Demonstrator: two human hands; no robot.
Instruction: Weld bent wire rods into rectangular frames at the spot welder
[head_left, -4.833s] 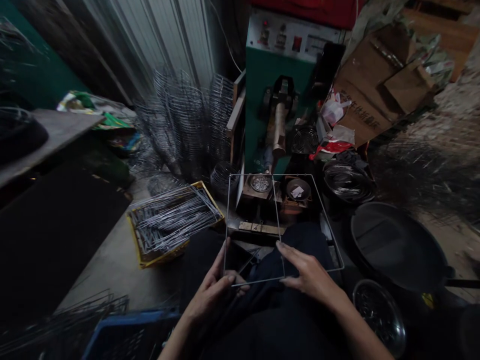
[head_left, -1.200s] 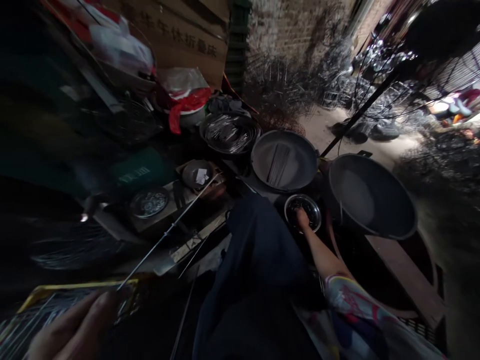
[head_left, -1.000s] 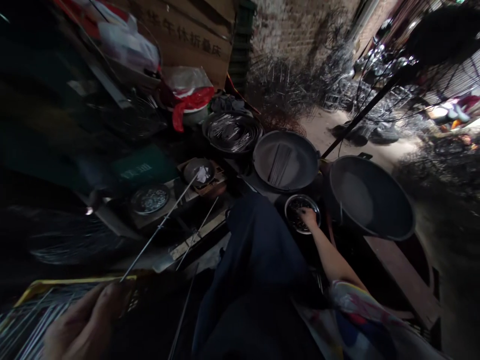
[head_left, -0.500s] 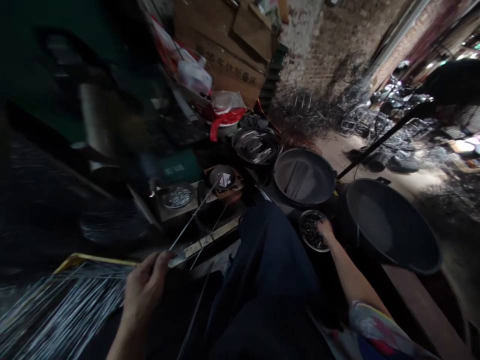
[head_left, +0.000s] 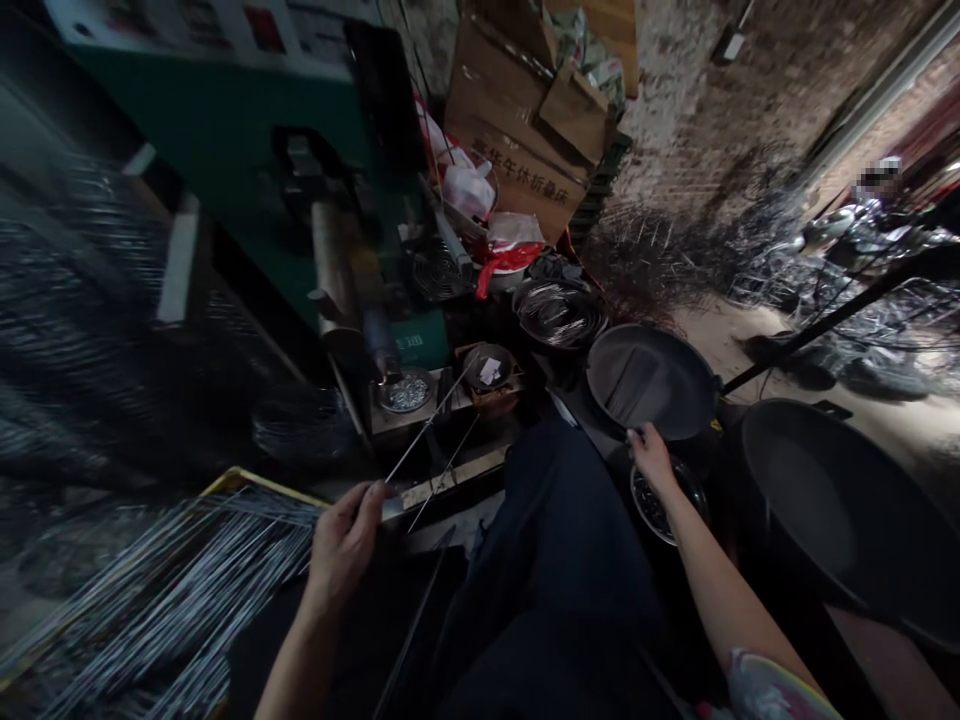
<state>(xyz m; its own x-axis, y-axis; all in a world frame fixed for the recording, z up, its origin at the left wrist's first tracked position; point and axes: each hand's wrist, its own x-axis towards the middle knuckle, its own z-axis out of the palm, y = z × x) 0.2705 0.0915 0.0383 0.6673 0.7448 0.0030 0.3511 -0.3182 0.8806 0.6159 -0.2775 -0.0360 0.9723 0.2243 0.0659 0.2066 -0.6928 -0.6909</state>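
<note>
My left hand (head_left: 343, 540) is closed on the near edge of a thin wire frame (head_left: 431, 425), which slants up toward the green machine (head_left: 225, 150). My right hand (head_left: 651, 462) hovers over a small metal bowl (head_left: 664, 505) of little dark pieces, beside my dark-clad knee (head_left: 555, 560). Its fingers are bunched together, and I cannot make out what they pinch. Two small dishes (head_left: 407, 392) sit on the machine's bench in front of the frame.
A yellow crate (head_left: 150, 590) of straight wire rods lies at the lower left. Two large dark pans (head_left: 651, 378) and a bowl of wire (head_left: 559, 312) stand at right. Cardboard boxes (head_left: 525, 130) and tangled wire heaps lie behind.
My view has swung back left toward the green machine. My right hand has lifted from inside the small bowl to just above its rim. My left hand still holds the wire frame.
</note>
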